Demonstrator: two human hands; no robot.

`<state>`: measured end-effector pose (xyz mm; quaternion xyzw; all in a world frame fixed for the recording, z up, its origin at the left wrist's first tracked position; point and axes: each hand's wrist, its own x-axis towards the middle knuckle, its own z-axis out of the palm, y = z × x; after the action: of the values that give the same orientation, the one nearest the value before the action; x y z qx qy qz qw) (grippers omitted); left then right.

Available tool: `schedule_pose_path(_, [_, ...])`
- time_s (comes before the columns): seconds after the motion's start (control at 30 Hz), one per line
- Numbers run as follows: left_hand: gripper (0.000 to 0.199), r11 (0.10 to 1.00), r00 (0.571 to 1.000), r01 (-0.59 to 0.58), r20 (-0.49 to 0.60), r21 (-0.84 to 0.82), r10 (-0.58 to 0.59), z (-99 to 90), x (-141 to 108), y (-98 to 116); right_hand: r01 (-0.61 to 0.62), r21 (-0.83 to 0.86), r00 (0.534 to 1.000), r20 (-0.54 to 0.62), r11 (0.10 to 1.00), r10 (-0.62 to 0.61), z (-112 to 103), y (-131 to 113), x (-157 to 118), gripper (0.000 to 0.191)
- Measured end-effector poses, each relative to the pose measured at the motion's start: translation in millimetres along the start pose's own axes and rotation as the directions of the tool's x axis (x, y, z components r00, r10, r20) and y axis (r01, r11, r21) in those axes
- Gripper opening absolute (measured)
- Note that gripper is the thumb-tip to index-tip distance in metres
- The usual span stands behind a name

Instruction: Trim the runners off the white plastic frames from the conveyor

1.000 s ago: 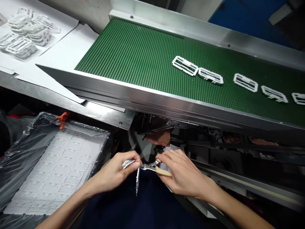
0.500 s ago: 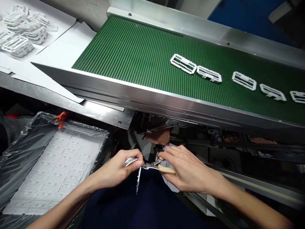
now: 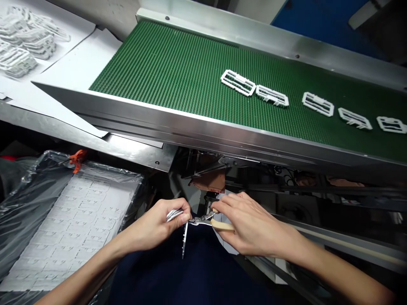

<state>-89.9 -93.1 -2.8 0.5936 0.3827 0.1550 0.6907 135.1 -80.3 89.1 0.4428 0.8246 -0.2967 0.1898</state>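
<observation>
"What's just changed?"

"Very little at the hands. The head has turned slightly, so the green conveyor belt and the white plastic frames on it sit further left in view. The grip looks the same as a second ago, so the work is still at that one spot."

"And the hands?"

"The left hand is curled shut, fingers wrapped around a pale moulded piece, with a thin toothed strip hanging below it. I can't tell whether the strip belongs to that piece. The right hand is closed around the tan handle of a pair of metal nippers, fingers spread along it."

"Where's the piece relative to them?"

"Low and central, just above the dark blue clothing. The nippers' head reaches across from the right and meets the piece right beside the left hand's thumb."

"What's around them?"

"To the lower left, a white sheet of moulded shapes lies on crinkled plastic film, with an orange clip at its top edge. More white frames are heaped at the upper left, beyond the steel conveyor rail."
</observation>
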Motion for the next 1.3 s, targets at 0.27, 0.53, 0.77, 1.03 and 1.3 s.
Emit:
schedule_pose_path(0.27, [0.029, 1.000, 1.000, -0.008, 0.010, 0.006, 0.008, 3.0, 0, 3, 0.021, -0.070, 1.000, 0.007, 0.997, -0.021, 0, -4, 0, 0.021])
schedule_pose_path(0.53, [0.030, 1.000, 1.000, 0.013, 0.009, -0.009, -0.013, 6.2, -1, 0, 0.079, -0.206, 0.997, 0.030, 0.975, -0.074, -8, -7, 9, 0.006])
schedule_pose_path(0.77, [0.025, 0.957, 0.996, 0.070, -0.029, -0.281, -0.081, 9.4, 0, -12, -0.061, -0.036, 0.998, 0.015, 0.997, 0.062, 9, 7, 12, 0.015])
schedule_pose_path(1.03, [0.043, 0.759, 0.983, 0.167, 0.051, -0.629, -0.175, 22.5, 11, -40, -0.425, 0.179, 0.901, -0.014, 0.887, 0.434, 38, 39, -2, 0.027])
schedule_pose_path(1.3, [0.045, 0.422, 0.993, 0.101, 0.065, -0.901, -0.098, 13.9, 11, -44, -0.180, 0.261, 0.939, -0.242, 0.948, 0.245, 46, 26, -7, 0.024])
